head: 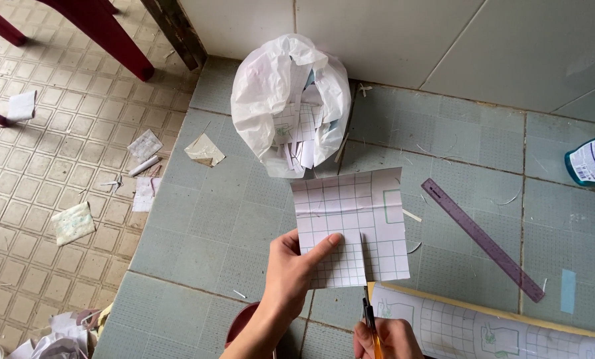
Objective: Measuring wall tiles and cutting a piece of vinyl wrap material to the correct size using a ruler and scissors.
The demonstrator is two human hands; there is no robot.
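Note:
My left hand (292,269) pinches the lower left part of a white sheet of grid-lined paper (364,213), thumb lying on top, and holds it above the grey tiled counter (211,226). My right hand (387,339) at the bottom edge grips scissors (370,319) with an orange handle. Their blades point up into a slit in the sheet's bottom edge. Only the upper part of the right hand shows.
A white plastic bag (277,93) full of paper scraps stands against the wall. A purple ruler (480,236) lies to the right, a roll of the same grid paper (497,329) below it, a teal bottle (593,159) at the right edge. Scraps litter the floor (44,166).

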